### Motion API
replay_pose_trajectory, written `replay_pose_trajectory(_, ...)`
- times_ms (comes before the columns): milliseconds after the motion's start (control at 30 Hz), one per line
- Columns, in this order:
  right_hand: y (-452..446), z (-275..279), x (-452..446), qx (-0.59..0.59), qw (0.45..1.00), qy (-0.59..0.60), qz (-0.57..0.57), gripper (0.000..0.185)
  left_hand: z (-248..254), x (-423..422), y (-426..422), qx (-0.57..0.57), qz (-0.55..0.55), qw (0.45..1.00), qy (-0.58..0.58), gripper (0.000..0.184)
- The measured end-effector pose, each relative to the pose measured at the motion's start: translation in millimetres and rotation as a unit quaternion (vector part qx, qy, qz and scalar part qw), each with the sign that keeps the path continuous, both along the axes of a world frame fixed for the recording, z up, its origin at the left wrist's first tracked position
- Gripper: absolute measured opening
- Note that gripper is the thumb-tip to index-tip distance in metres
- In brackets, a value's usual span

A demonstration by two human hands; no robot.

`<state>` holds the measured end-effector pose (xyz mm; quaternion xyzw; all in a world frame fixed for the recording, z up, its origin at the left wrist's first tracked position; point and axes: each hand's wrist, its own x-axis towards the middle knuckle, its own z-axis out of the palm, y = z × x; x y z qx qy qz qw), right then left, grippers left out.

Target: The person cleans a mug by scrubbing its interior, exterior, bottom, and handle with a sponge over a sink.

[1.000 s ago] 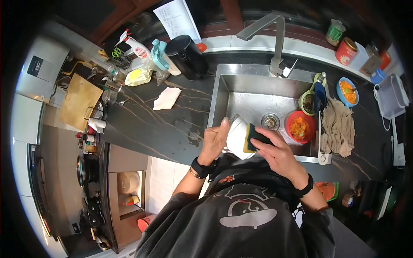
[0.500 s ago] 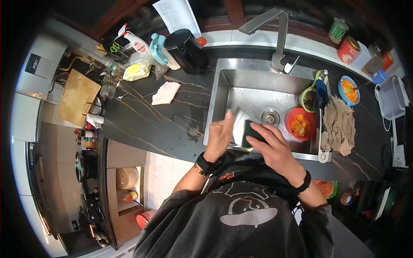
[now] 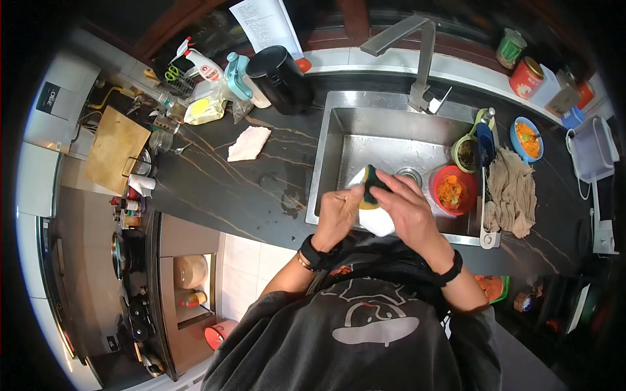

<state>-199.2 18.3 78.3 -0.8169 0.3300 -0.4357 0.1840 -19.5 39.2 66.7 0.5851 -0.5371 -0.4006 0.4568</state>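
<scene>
Over the near side of the steel sink (image 3: 334, 130), my left hand (image 3: 338, 215) grips a white dish (image 3: 378, 223) by its edge. Whether it is a bowl or a plate I cannot tell, since both hands cover part of it. My right hand (image 3: 414, 212) has its fingers closed on a sponge (image 3: 372, 184), dark green on one side and yellow on the other, pressed against the dish's upper edge. To the right in the sink sits a red bowl (image 3: 435, 190) with orange scraps. Behind it is a green strainer (image 3: 458, 156) with dark matter inside.
The faucet (image 3: 424, 65) rises behind the sink. A crumpled beige cloth (image 3: 512, 192) lies right of it, below a blue bowl (image 3: 517, 144) of orange food. On the left counter are a pink cloth (image 3: 249, 143), a black container (image 3: 280, 81) and a cutting board (image 3: 116, 150).
The dish has turned in my left hand, its white face now showing lower down. My right hand has moved the sponge up to the dish's upper edge.
</scene>
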Motion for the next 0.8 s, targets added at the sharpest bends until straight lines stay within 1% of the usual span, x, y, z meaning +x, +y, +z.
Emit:
replay_pose_trajectory(33, -6, 0, 0, -0.001, 1.000, -0.001, -0.001, 0.029, 0, -3, 2, 0.016, -0.014, 1.000, 0.012, 0.058)
replay_pose_trajectory(67, -12, 0, -1, 0.056, 0.997, -0.039, 0.029, 0.026, 3, -8, 3, -0.002, 0.019, 0.999, 0.040, 0.058)
replay_pose_trajectory(100, -15, -1, -3, 0.114, 0.989, -0.077, 0.059, 0.024, 3, -7, 4, -0.004, 0.018, 0.999, 0.039, 0.058)
replay_pose_trajectory(133, -17, -10, -7, 0.160, 0.980, -0.109, 0.051, 0.019, 3, -3, 6, -0.013, 0.016, 0.999, 0.048, 0.057)
replay_pose_trajectory(167, -18, -19, -12, 0.160, 0.980, -0.109, 0.051, 0.019, 3, 1, 8, -0.023, 0.015, 0.998, 0.057, 0.056)
replay_pose_trajectory(200, -18, -25, -16, 0.270, 0.949, -0.162, 0.002, 0.019, 1, 13, 8, -0.012, 0.008, 0.998, 0.058, 0.053)
replay_pose_trajectory(233, -19, -30, -19, 0.375, 0.901, -0.212, -0.047, 0.021, -1, 16, 7, -0.012, 0.010, 0.998, 0.058, 0.053)
replay_pose_trajectory(267, -20, -33, -21, 0.377, 0.901, -0.210, -0.044, 0.021, -4, 19, 7, -0.047, 0.029, 0.995, 0.081, 0.052)
replay_pose_trajectory(300, -20, -34, -22, 0.415, 0.844, -0.338, -0.023, 0.026, -3, 22, 7, -0.082, 0.048, 0.990, 0.104, 0.052)
replay_pose_trajectory(333, -20, -33, -22, 0.443, 0.770, -0.459, -0.004, 0.032, -8, 28, 6, -0.097, 0.041, 0.990, 0.092, 0.052)
replay_pose_trajectory(367, -19, -30, -23, 0.444, 0.770, -0.458, -0.003, 0.032, -11, 29, 5, -0.097, 0.042, 0.990, 0.092, 0.052)
replay_pose_trajectory(433, -15, -8, -24, 0.454, 0.695, -0.557, -0.038, 0.040, -14, 28, 3, -0.106, 0.037, 0.986, 0.126, 0.040)
replay_pose_trajectory(467, -14, -2, -27, 0.470, 0.674, -0.570, -0.012, 0.043, -11, 27, 4, -0.106, 0.037, 0.986, 0.127, 0.040)
replay_pose_trajectory(500, -13, 1, -27, 0.469, 0.674, -0.570, -0.014, 0.043, -5, 26, 5, -0.084, 0.010, 0.990, 0.117, 0.032)
replay_pose_trajectory(533, -10, 5, -24, 0.470, 0.676, -0.567, 0.033, 0.043, -3, 24, 7, -0.062, -0.018, 0.992, 0.107, 0.026)
replay_pose_trajectory(567, -7, 7, -20, 0.469, 0.677, -0.562, 0.079, 0.044, -4, 23, 7, -0.062, -0.020, 0.992, 0.108, 0.026)
replay_pose_trajectory(600, -3, 5, -14, 0.474, 0.712, -0.511, 0.083, 0.046, -4, 20, 8, -0.051, -0.040, 0.989, 0.133, 0.022)
replay_pose_trajectory(633, -1, 7, -8, 0.474, 0.712, -0.512, 0.082, 0.046, -3, 18, 8, -0.040, -0.059, 0.985, 0.157, 0.019)
replay_pose_trajectory(667, 1, 11, -2, 0.353, 0.851, -0.388, 0.014, 0.043, 0, 15, 9, -0.027, -0.060, 0.983, 0.169, 0.019)
replay_pose_trajectory(700, 1, 15, 1, 0.215, 0.944, -0.243, -0.055, 0.042, 4, 15, 11, -0.026, -0.060, 0.983, 0.169, 0.019)
replay_pose_trajectory(733, 1, 17, -3, 0.132, 0.978, -0.121, -0.110, 0.039, 8, 15, 12, -0.019, -0.046, 0.987, 0.150, 0.019)
replay_pose_trajectory(767, 1, 17, -6, 0.132, 0.978, -0.121, -0.110, 0.039, 10, 15, 13, -0.011, -0.032, 0.991, 0.131, 0.019)
replay_pose_trajectory(800, 0, 17, -8, 0.145, 0.982, -0.108, -0.062, 0.036, 10, 15, 12, -0.011, -0.032, 0.991, 0.131, 0.019)
